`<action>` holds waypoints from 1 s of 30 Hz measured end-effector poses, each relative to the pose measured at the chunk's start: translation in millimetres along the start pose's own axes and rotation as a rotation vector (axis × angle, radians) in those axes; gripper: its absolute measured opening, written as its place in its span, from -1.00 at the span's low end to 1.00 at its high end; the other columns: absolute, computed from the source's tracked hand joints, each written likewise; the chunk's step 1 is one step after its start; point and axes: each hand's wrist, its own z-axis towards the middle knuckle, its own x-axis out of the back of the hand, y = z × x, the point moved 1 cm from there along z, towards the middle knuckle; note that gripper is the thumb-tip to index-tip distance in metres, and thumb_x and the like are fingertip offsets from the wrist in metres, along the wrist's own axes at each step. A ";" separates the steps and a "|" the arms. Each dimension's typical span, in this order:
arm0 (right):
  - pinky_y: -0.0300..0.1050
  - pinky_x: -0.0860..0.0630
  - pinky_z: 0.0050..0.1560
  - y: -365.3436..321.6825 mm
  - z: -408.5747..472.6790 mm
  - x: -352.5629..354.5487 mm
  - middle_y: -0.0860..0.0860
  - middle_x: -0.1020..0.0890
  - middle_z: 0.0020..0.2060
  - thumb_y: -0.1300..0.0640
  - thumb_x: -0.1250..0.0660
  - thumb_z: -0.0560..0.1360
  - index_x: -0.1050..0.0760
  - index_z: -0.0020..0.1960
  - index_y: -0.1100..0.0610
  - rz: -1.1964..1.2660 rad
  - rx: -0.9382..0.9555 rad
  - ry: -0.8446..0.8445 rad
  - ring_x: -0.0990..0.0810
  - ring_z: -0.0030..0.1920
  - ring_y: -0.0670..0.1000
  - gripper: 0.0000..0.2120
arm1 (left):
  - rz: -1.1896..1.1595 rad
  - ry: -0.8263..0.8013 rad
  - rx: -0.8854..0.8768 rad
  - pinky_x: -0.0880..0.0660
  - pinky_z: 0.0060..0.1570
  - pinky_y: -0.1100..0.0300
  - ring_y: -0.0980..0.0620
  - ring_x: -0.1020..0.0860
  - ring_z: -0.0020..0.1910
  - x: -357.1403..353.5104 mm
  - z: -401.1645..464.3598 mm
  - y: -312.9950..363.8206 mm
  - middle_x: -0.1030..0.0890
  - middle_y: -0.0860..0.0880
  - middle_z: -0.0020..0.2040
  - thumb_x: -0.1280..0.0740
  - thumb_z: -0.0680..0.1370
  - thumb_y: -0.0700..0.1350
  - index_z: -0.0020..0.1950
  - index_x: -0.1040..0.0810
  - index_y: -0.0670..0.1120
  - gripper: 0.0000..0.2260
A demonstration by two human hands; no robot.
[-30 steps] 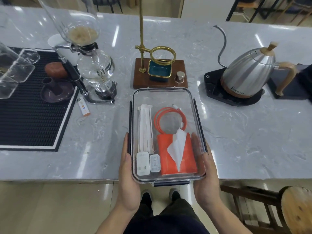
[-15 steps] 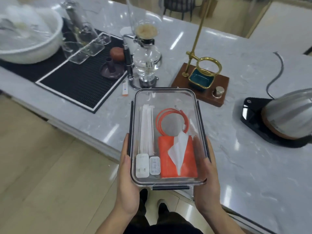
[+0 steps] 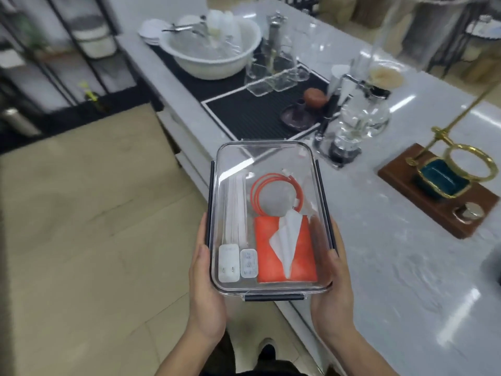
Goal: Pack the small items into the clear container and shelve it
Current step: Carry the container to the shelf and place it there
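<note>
change vs earlier: the clear container [image 3: 267, 218] has been lifted off the bench [image 3: 393, 256] and swung left; it is now carried partly over the floor [image 3: 95, 240], its far right part over the bench edge. Kettle and its base are gone from view; white basin [image 3: 214, 50] and black shelf rack [image 3: 54, 50] have come into view.
left grip: left hand [image 3: 204, 291] is closed on the container's left side, thumb on the lid edge, fingers hidden beneath.
right grip: right hand [image 3: 332, 289] is closed on the container's right side, thumb seen through the clear wall, fingers hidden beneath.
container: held roughly level, lid on, dark latches seen along sides and near end.
contents: orange cable [image 3: 273, 194] coiled at centre; orange tissue pack [image 3: 298, 256] at near right, white tissue sticking out; white strips [image 3: 235, 210] along the left wall; two white chargers [image 3: 237, 261] side by side at near left.
bench items: black ribbed mat [image 3: 257, 109] carrying basin, clear glass pieces and a dark dish; siphon brewer [image 3: 357, 123] just beyond the container; wooden stand [image 3: 439, 204] with brass ring and teal dish, to the right.
in the way: bench corner lies directly under the container; rack stands far left, past open floor.
blur: rack contents cannot be made out.
</note>
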 end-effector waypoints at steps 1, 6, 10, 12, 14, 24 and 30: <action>-0.13 -0.48 0.30 2.6 6.8 -10.1 -0.04 -0.45 0.44 -0.12 -0.24 0.48 -0.29 0.51 -0.01 0.009 -0.002 -0.032 -0.42 0.44 0.00 -0.39 | 0.001 0.038 -0.019 -0.16 0.51 -0.17 -0.03 -0.34 0.51 7.4 4.0 4.5 -0.42 -0.01 0.50 -0.11 0.57 0.18 0.54 -0.32 -0.01 -0.43; -0.21 -0.52 0.18 17.9 36.3 -69.1 0.02 -0.47 0.42 0.05 -0.11 0.56 -0.27 0.51 0.11 0.071 -0.046 -0.183 -0.46 0.41 0.01 -0.47 | -0.013 0.210 -0.082 -0.18 0.51 -0.15 -0.01 -0.37 0.49 50.8 26.3 22.5 -0.44 0.01 0.49 -0.06 0.62 0.11 0.53 -0.34 -0.01 -0.50; -0.03 -0.49 0.30 33.2 60.8 -130.8 0.03 -0.46 0.44 -0.14 -0.34 0.45 -0.27 0.52 0.08 0.070 -0.118 -0.282 -0.43 0.43 0.06 -0.29 | -0.029 0.337 -0.160 -0.21 0.50 -0.15 -0.01 -0.39 0.48 95.9 51.9 41.9 -0.46 0.00 0.47 -0.02 0.63 0.05 0.52 -0.35 -0.03 -0.53; 0.18 -0.36 0.41 39.0 70.3 -157.2 0.06 -0.44 0.45 -0.25 -0.39 0.40 -0.27 0.52 0.05 0.017 -0.133 -0.321 -0.40 0.45 0.12 -0.20 | -0.005 0.367 -0.194 -0.22 0.50 -0.15 -0.01 -0.39 0.48 113.3 64.8 52.0 -0.47 0.00 0.47 0.01 0.64 0.01 0.52 -0.35 -0.04 -0.53; 0.27 -0.28 0.44 48.5 81.9 -184.1 0.08 -0.45 0.44 -0.31 -0.38 0.39 -0.28 0.52 0.05 -0.027 -0.142 -0.354 -0.41 0.44 0.14 -0.18 | -0.021 0.410 -0.214 -0.22 0.50 -0.14 0.00 -0.39 0.48 135.2 78.6 61.2 -0.47 0.01 0.47 0.01 0.64 0.01 0.52 -0.35 -0.04 -0.53; 0.19 -0.49 0.30 98.4 130.2 -326.6 0.15 -0.56 0.31 -0.08 -0.15 0.61 -0.37 0.44 0.22 -0.124 -0.196 -0.485 -0.50 0.34 0.22 -0.49 | 0.014 0.572 -0.304 -0.25 0.49 -0.18 -0.05 -0.38 0.49 248.5 143.0 108.3 -0.45 -0.02 0.48 0.08 0.72 -0.29 0.54 -0.33 -0.03 -0.56; 0.25 -0.42 0.34 111.0 163.4 -395.0 0.15 -0.52 0.34 -0.06 -0.03 0.67 -0.32 0.48 0.10 -0.100 -0.183 -0.578 -0.50 0.35 0.20 -0.55 | -0.023 0.628 -0.342 -0.23 0.49 -0.18 -0.05 -0.38 0.49 288.6 187.2 130.5 -0.44 -0.03 0.49 0.09 0.73 -0.19 0.54 -0.33 -0.05 -0.59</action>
